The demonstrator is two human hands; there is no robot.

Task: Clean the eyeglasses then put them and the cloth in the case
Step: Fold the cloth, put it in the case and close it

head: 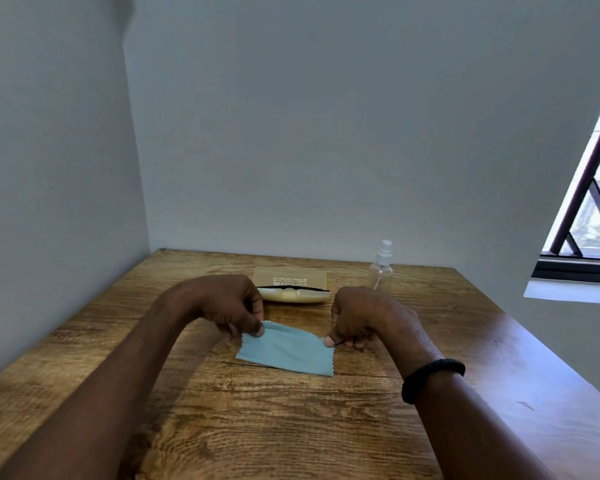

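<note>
A light blue cleaning cloth [288, 349] lies on the wooden table [257, 427], its far edge lifted and folded over. My left hand [227, 306] pinches the cloth's far left corner. My right hand [364, 318] pinches its far right corner. Behind the hands sits an open cream eyeglasses case [291, 284], lid raised with printed text inside. A dark line along the case's opening looks like the eyeglasses [293, 289] lying inside; little of them shows.
A clear spray bottle [381, 270] stands at the back right of the table. Walls close off the left and far sides. A barred window [589, 202] is at the right. A black band circles my right wrist.
</note>
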